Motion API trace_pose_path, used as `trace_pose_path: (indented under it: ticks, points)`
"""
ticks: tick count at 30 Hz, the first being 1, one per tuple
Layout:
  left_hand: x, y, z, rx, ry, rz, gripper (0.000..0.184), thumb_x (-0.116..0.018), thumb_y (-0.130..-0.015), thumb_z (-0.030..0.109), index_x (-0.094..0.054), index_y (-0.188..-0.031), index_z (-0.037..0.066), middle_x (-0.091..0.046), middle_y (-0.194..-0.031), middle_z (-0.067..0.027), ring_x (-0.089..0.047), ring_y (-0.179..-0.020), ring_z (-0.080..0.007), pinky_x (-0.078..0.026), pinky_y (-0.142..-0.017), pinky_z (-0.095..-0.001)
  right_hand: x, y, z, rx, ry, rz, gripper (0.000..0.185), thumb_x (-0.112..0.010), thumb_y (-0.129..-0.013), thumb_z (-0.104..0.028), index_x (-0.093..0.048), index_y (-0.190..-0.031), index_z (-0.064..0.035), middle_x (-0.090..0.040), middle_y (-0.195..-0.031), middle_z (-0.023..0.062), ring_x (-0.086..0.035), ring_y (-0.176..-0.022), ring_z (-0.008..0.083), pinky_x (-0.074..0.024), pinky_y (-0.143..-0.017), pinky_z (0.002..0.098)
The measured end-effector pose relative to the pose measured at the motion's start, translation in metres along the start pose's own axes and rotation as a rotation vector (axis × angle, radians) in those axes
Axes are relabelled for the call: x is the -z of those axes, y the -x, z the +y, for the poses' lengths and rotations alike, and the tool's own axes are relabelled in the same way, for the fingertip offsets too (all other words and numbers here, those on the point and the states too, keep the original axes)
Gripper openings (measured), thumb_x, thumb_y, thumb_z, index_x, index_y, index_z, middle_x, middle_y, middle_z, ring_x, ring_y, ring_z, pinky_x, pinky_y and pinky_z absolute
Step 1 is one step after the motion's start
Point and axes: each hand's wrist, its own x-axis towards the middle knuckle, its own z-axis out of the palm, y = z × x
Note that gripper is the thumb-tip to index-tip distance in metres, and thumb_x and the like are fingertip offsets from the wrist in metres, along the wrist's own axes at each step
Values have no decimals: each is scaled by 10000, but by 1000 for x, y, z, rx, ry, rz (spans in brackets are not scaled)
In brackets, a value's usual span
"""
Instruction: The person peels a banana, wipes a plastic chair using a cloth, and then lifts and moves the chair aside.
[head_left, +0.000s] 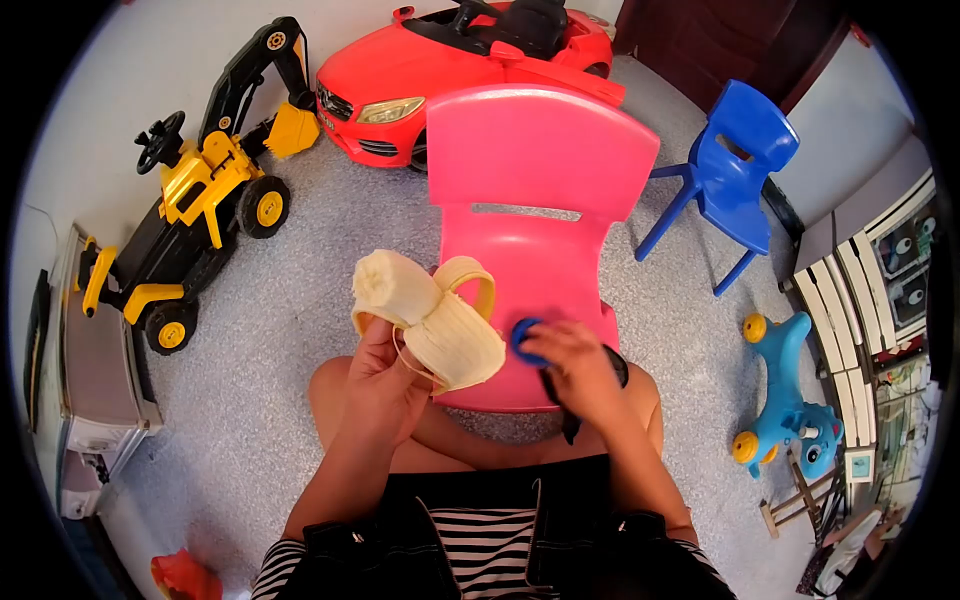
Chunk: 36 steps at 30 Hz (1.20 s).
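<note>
A: What does the left hand (385, 385) do?
B: It is closed around a banana (393, 282), which is partly peeled. The top part is bare, and the opened peel (458, 350) folds outward to the right, with one strip making a curve.
A: And where is this banana?
B: It is held up over the person's lap, beside the seat of the pink chair (535, 150).
A: What about the right hand (575, 365)?
B: It is blurred. Its fingers are bent, near or touching a blue round thing (523, 340) over the seat. If they grip it, I cannot tell. A black thing (570, 425) shows under this hand.
A: What stands behind?
B: A red toy car (400, 90), and to the right a blue chair (735, 190).
</note>
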Motion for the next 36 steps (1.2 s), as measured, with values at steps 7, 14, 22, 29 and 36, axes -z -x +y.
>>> trace_pose_path:
  ticks: [7,14,22,29,36]
  points:
    - [8,11,-15,100,-68,30,512,-590,-1013,29,-448,-1503,79,-581,-1429,-112,-594,-1301,-285,-538,-1064,-455,-21,-66,62,-176,320,167,329,-682,-766,-19,-765,-1077,-87,-720,-1217,113,-636,-1114,336,-496,-992,429]
    - [1,13,-10,50,-1,-102,508,-622,-1010,57,-465,-1494,69,-596,-1416,-116,-607,-1285,-281,-532,-1073,-439,-50,-47,-23,-18,112,101,354,-690,-782,-42,-742,-1127,-104,-682,-1296,62,-599,-1154,332,-481,-1001,441]
    - [30,22,-5,-4,-97,81,404,-531,-1056,140,-525,-1459,120,-662,-1243,-153,-699,-1024,-264,-628,-857,-417,13,-9,19,-69,37,31,416,-684,-717,69,-757,-1092,-95,-719,-1217,127,-621,-1148,371,-487,-1022,454]
    - [18,27,-3,-22,-69,20,399,-514,-1077,201,-515,-1471,133,-666,-1187,-155,-688,-1000,-242,-635,-814,-388,-42,-84,51,-135,337,201,369,-689,-755,-6,-752,-1104,-109,-711,-1240,94,-606,-1167,347,-480,-1010,445]
    - [22,26,-1,-6,-59,181,400,-508,-1080,219,-511,-1473,144,-669,-1165,-131,-685,-966,-221,-632,-782,-384,-45,-35,-29,56,27,30,425,-668,-770,9,-735,-1170,-120,-680,-1299,65,-591,-1182,331,-470,-1007,441]
